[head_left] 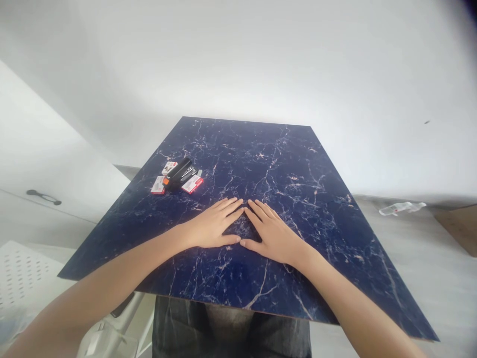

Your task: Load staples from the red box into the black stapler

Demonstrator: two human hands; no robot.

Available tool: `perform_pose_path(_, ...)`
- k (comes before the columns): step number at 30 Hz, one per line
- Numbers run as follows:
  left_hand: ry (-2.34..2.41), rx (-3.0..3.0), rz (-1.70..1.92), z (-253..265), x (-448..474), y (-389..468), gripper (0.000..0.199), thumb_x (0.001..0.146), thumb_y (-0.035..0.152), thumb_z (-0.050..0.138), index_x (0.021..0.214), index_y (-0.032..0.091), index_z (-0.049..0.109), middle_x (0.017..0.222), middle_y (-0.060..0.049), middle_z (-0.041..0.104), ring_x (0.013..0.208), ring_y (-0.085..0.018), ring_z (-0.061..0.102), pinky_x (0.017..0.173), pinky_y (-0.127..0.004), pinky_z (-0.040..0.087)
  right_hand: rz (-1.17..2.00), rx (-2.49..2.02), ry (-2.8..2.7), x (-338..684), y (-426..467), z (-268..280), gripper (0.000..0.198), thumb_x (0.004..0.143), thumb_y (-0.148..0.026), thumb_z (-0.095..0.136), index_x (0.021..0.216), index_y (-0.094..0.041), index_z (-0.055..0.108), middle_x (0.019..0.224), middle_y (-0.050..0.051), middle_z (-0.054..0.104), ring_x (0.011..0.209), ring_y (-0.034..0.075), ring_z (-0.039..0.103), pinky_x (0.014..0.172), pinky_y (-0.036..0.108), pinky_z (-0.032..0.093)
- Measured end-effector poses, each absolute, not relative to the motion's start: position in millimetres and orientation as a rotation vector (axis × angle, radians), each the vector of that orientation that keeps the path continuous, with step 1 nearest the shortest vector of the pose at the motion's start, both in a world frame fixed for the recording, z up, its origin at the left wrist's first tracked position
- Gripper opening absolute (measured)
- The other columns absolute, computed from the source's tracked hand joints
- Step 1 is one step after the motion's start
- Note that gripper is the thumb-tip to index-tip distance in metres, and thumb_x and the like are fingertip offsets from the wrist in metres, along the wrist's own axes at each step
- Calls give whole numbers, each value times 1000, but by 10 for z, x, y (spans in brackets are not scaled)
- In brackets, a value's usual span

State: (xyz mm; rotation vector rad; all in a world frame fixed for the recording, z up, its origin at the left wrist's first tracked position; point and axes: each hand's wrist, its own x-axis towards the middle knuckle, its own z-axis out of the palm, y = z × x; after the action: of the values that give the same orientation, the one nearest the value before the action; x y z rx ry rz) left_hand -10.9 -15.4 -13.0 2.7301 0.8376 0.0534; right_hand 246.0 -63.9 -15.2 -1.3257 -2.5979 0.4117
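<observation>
My left hand (214,224) lies flat on the dark blue marble-patterned table (257,159), its fingers stretched out and holding nothing. Beside it my right hand (275,232) rests palm down in the same way, fingers extended. Thumbs and fingertips of the two hands almost meet. Beyond my left hand, on the left side of the table, is a black object with an orange end (182,172), which looks like a stapler. Around it are small red-and-white boxes: one at the left (158,185), one behind (170,167), and one in front at the right (193,184).
A white wall (246,64) rises behind the table. Left of the table is a white cabinet with a dark handle (43,197). A clear crumpled plastic item (401,208) and a brown cardboard piece (460,226) lie on the floor at the right.
</observation>
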Motion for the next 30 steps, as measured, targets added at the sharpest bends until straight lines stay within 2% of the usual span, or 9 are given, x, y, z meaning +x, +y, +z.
perform_pose_path(4, 843, 2727, 33, -129, -108, -153, 87, 103, 70, 42, 169, 16, 25, 176, -14, 12, 164, -35, 12, 133, -54, 14, 397, -1343, -2625, 2456, -640, -137, 97, 99, -77, 42, 168, -12, 28, 175, 18, 18, 163, 37, 14, 132, 58, 20)
perform_pose_path(11, 835, 2720, 65, -144, -115, -150, 86, 103, 70, 43, 169, 18, 26, 176, -12, 12, 164, -35, 13, 134, -53, 14, 399, -1358, -2630, 2448, -638, -124, 96, 99, -77, 42, 169, -14, 27, 176, 17, 18, 163, 37, 14, 131, 59, 21)
perform_pose_path(18, 849, 2724, 22, -120, -104, -159, 87, 103, 69, 43, 168, 14, 26, 176, -14, 12, 164, -36, 11, 133, -53, 14, 384, -1352, -2635, 2446, -635, -128, 96, 99, -77, 41, 168, -12, 28, 175, 18, 19, 163, 36, 14, 132, 58, 20)
perform_pose_path(30, 833, 2731, 71, -139, -107, -154, 85, 103, 69, 43, 168, 17, 26, 176, -13, 14, 164, -35, 13, 133, -53, 15, 396, -1365, -2638, 2436, -644, -106, 95, 99, -78, 40, 168, -12, 30, 175, 19, 19, 163, 37, 14, 131, 60, 22)
